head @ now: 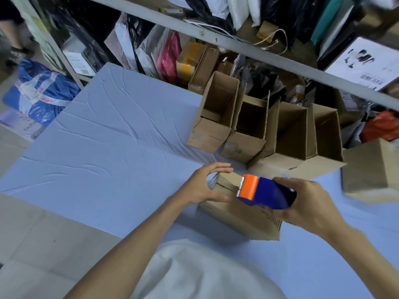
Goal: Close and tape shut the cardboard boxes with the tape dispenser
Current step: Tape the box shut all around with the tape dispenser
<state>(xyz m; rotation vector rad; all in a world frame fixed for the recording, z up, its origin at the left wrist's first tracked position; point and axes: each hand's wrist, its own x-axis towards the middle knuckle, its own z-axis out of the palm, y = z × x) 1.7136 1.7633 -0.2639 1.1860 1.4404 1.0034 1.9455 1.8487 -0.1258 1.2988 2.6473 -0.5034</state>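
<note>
Cardboard this light may skid, so my left grip (203, 186) clasps the box (239, 214) end; right grip (306, 203) wraps the tape dispenser (265, 193)

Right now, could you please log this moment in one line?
left hand: holds cardboard box end | right hand: grips tape dispenser over box top | open boxes: behind

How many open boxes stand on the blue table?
4, side by side along the far edge: leftmost box, second box, third box, rightmost box. Others may hide behind them.
</note>
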